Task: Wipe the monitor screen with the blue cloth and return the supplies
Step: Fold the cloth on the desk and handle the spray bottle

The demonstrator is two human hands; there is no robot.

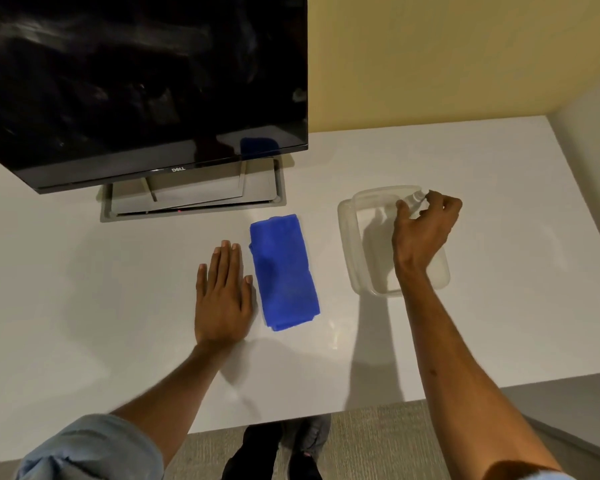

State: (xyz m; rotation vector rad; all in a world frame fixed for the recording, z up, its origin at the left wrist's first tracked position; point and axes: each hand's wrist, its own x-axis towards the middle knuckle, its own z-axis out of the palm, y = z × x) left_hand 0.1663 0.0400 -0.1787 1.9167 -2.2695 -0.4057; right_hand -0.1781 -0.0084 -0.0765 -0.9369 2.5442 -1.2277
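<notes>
A black monitor (142,81) stands on its grey base at the back left of the white desk (118,271), screen dark and smeared with reflections. The folded blue cloth (283,271) lies flat on the desk in front of it. My left hand (222,292) rests flat on the desk, fingers straight, just left of the cloth. My right hand (425,226) hovers over a clear plastic container (357,244) and pinches a small clear spray bottle (414,199) near the container's far rim.
The monitor's grey stand plate (194,195) sits behind the cloth. A yellow wall runs behind the desk, and a pale wall meets it at the right. The desk's front edge is near my feet, above carpet.
</notes>
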